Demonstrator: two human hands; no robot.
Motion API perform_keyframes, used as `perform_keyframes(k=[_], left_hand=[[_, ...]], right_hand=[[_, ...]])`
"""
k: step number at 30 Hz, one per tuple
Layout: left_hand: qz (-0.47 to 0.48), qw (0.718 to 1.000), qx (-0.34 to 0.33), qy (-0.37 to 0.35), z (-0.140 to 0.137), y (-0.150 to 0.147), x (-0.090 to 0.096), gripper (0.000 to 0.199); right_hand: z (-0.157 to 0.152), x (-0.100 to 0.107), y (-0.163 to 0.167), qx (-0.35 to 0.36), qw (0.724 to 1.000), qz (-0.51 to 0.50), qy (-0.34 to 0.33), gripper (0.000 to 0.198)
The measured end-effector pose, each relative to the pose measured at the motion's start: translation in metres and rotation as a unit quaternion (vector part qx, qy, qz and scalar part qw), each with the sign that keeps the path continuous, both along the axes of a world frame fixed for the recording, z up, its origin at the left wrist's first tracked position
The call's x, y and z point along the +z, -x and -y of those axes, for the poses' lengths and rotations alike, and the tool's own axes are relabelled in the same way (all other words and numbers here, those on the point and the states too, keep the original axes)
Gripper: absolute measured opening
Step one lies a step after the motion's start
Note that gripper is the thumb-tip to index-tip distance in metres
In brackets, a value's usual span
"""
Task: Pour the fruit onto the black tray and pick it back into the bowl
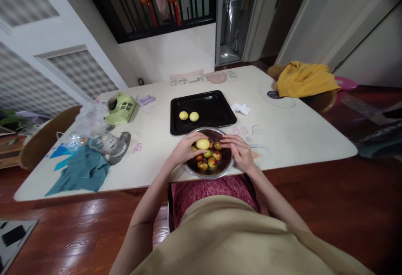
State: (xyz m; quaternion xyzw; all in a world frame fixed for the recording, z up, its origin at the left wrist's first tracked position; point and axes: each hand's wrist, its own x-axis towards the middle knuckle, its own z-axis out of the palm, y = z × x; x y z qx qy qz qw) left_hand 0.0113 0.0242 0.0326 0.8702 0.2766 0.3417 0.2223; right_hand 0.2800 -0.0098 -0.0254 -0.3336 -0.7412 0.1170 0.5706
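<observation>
A round metal bowl (210, 175) stands at the table's near edge, with several red-brown and yellow-green mottled round fruits, jujubes by their look (212, 162), inside. Over its left side, my left hand (186, 147) is closed on a plain yellow jujube (202, 144), held between thumb and fingers. My right hand (239, 150) rests over the right rim, fingers stretched inward, the tips by a reddish jujube; I see nothing gripped in it. Behind the bowl lies a black baking tray (213, 109), with two yellow jujubes (189, 116) on its left part.
On the white table (150, 141), a crumpled tissue (240, 109) lies right of the tray. To the left are a green visor cap (122, 106), clear plastic bags (91, 118) and a teal cloth (83, 170). A yellow garment (304, 80) drapes a chair at the right.
</observation>
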Motion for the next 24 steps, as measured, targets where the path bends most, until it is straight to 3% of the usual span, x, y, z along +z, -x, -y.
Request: perform_keyframes(k=[7,13,24], left_hand=[[0.028,0.999,0.0,0.028,0.001,0.003,0.0,0.039],[0.1,0.993,0.047,0.048,0.003,0.006,-0.004,0.023],[0.113,0.99,0.056,0.065,0.007,0.002,-0.002,0.027]], right_hand=[[-0.001,0.0,-0.001,-0.002,1.0,0.006,0.004,0.043],[0.0,0.001,-0.002,-0.002,1.0,0.001,0.013,0.043],[-0.006,0.013,-0.007,0.007,1.0,-0.003,0.01,0.046]])
